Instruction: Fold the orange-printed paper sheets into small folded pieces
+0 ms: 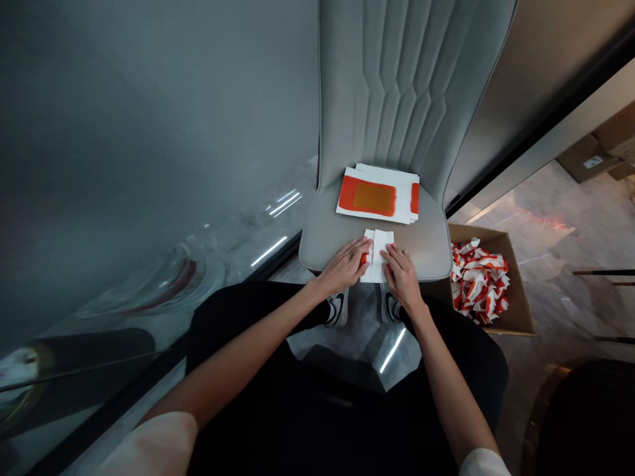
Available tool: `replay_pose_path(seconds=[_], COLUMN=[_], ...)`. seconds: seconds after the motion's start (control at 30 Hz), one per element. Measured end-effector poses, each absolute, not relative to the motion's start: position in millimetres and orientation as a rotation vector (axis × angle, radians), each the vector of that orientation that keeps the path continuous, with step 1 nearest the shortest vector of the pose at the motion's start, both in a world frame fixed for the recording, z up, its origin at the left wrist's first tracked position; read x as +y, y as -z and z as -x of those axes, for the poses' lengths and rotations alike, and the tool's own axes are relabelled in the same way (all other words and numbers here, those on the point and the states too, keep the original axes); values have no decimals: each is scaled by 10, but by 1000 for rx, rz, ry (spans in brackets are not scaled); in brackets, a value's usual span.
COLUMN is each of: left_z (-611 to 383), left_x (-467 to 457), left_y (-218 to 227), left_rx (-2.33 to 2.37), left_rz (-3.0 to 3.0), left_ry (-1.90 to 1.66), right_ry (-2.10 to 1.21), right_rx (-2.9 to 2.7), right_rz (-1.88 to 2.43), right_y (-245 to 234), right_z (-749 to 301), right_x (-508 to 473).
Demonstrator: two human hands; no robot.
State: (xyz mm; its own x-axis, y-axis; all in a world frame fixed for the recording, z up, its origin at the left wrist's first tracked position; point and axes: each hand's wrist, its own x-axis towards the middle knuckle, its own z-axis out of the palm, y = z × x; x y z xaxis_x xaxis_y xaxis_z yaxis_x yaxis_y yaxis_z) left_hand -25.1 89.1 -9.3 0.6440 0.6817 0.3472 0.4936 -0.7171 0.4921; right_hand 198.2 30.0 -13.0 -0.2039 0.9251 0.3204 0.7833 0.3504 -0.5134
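A white sheet of paper (380, 271) with orange-red patches at its sides lies folded inward at the front edge of the chair seat. Its two flaps meet near the middle. My left hand (346, 264) grips the left side of this paper with bent fingers. On the opposite side, my right hand (403, 274) has its fingers curled onto the paper's right edge. Just behind, a stack of flat paper sheets (380, 193) rests on the seat; the top one is white with an orange-red block and a brownish-orange rectangle inside it.
The grey padded chair (431, 248) faces me, its backrest rising behind the stack. To the right on the floor stands an open cardboard box (520, 311) full of crumpled or folded red-and-white papers (481, 281). A glossy grey panel (198, 132) runs along the left.
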Motion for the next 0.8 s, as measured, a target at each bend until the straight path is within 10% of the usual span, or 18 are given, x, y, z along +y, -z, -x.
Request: replay_pose_path(seconds=[0.8], left_z=[95], left_x=[800], left_y=[-18], left_rx=[1064], left_rz=[-2589], left_ry=[-618], right_ry=[-514], right_rx=[-1532], right_rz=[1932], right_y=[-38], right_z=[-2081], right_x=[1015])
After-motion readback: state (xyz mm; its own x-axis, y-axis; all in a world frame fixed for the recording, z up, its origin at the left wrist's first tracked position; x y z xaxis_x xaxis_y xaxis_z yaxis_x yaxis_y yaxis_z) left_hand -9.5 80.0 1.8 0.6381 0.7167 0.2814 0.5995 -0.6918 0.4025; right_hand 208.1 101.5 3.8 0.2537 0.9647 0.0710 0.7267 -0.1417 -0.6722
